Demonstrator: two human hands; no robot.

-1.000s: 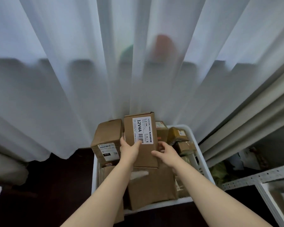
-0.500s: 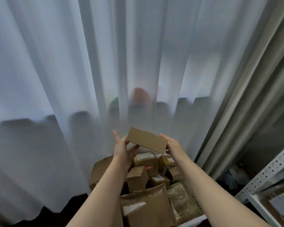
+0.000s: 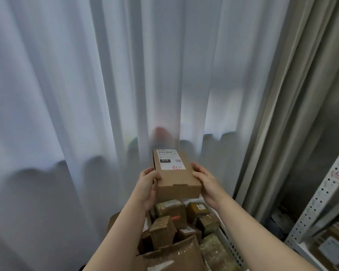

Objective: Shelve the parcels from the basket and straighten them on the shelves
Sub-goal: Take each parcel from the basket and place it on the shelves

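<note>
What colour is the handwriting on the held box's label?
Red, low on the label; head view.

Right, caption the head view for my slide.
Left hand and right hand hold a labelled cardboard box above the parcel-filled basket, white curtain behind, shelving at right.

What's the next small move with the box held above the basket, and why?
Probably carry the box right toward the shelf. The left hand and right hand grip its sides, it is clear above the parcels in the basket, and the shelf stands at the right edge.
</note>
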